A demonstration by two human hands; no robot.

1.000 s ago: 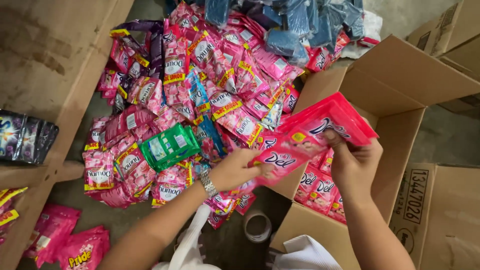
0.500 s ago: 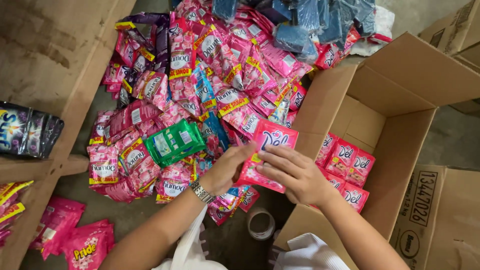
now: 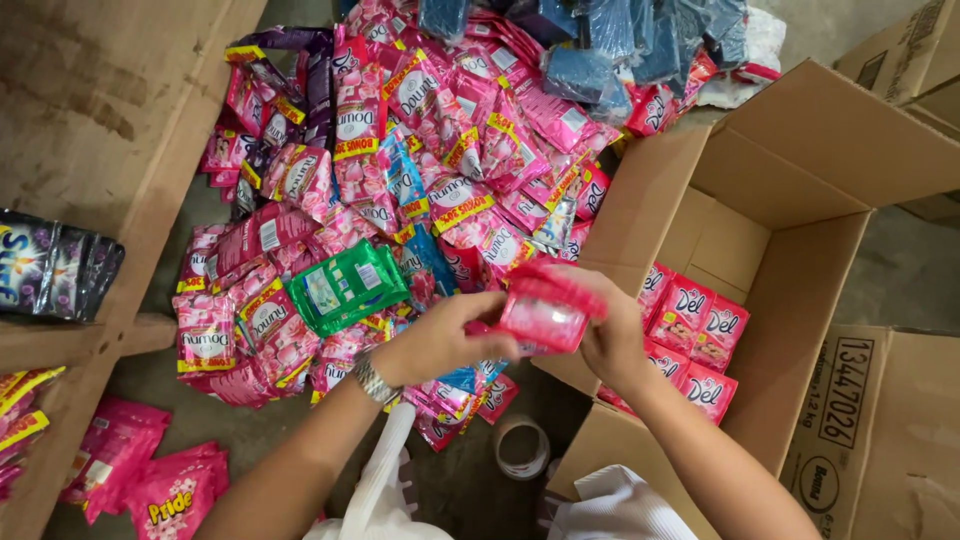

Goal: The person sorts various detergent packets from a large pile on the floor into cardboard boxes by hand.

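Both hands meet over the near edge of an open cardboard box [image 3: 800, 260], and between them sits a pink sachet bundle [image 3: 545, 312], a small stack of glossy packets held roughly level. The right hand [image 3: 612, 335] is curled around the bundle's right side, fingers [image 3: 575, 285] wrapped over its top edge and down its far face, so the packets lie inside the curve of that hand. The left hand [image 3: 440, 338] comes in from the left, its fingertips pinching the bundle's lower left corner (the thumb side is hidden under the packets). Both hands are closed on the bundle, not merely resting against it. A metal wristwatch [image 3: 372, 380] shows on the left wrist.

The bundle hangs just above the box's left wall, beside the rows of matching pink sachets [image 3: 690, 340] already standing in the box's lower corner. To the left spreads a heap of mixed pink packets [image 3: 400, 170], with one green packet [image 3: 347, 285] lying on top of it, just beside the left hand. A roll of tape [image 3: 522, 448] lies on the floor below the hands.
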